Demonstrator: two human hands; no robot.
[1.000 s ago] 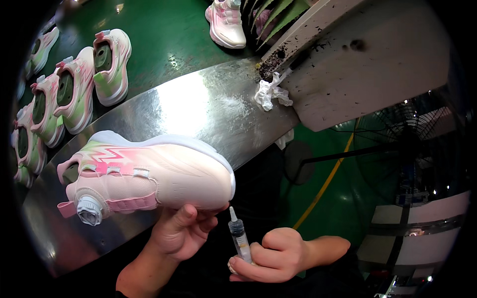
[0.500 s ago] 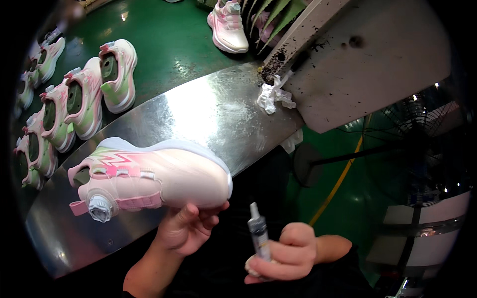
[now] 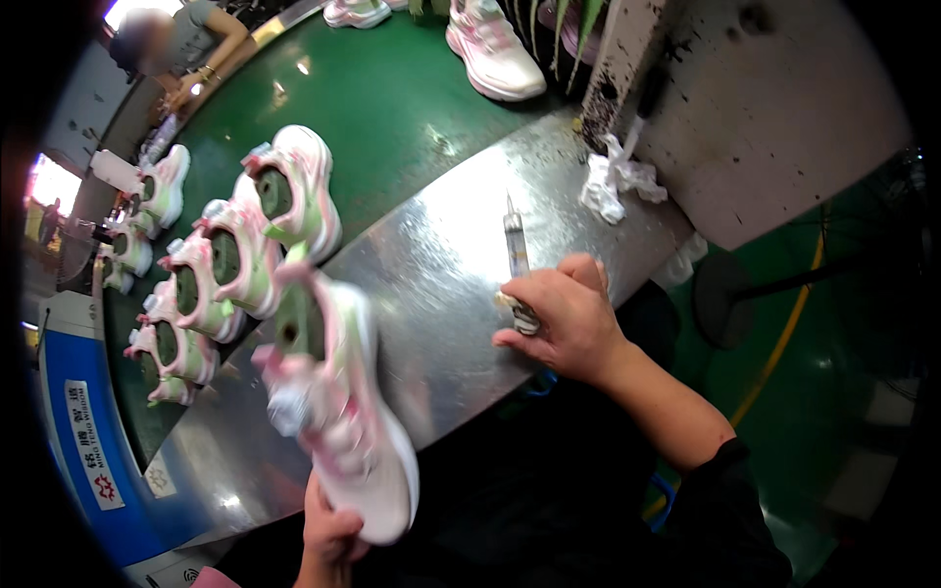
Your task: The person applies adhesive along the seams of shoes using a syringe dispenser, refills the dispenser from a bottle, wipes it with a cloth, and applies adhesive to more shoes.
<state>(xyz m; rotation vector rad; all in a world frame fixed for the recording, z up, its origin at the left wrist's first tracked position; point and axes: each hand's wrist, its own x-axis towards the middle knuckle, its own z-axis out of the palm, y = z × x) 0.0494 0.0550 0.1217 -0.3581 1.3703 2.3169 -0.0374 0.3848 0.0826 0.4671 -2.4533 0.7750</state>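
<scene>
My left hand (image 3: 331,524) grips a pink, white and pale green sneaker (image 3: 368,461) by its toe end, fingers partly hidden beneath it. The sneaker's heel points away from me, its upper faces up, and a round white dial (image 3: 289,410) sits on its left side; it is somewhat blurred. My right hand (image 3: 564,318) is closed around a clear syringe (image 3: 516,245) with a thin tip pointing away from me. The syringe is held over the metal ledge (image 3: 431,363), apart from the sneaker.
Several similar sneakers (image 3: 235,255) stand in a row on the green surface (image 3: 382,108) at left. Another sneaker (image 3: 495,54) stands at the back. Crumpled white tissue (image 3: 613,186) lies by a stained grey panel (image 3: 774,118). A person (image 3: 196,49) works at the far left.
The sneaker has turned from sideways to heel-away and come lower. My right hand has moved away from me over the ledge with the syringe. The view has shifted left.
</scene>
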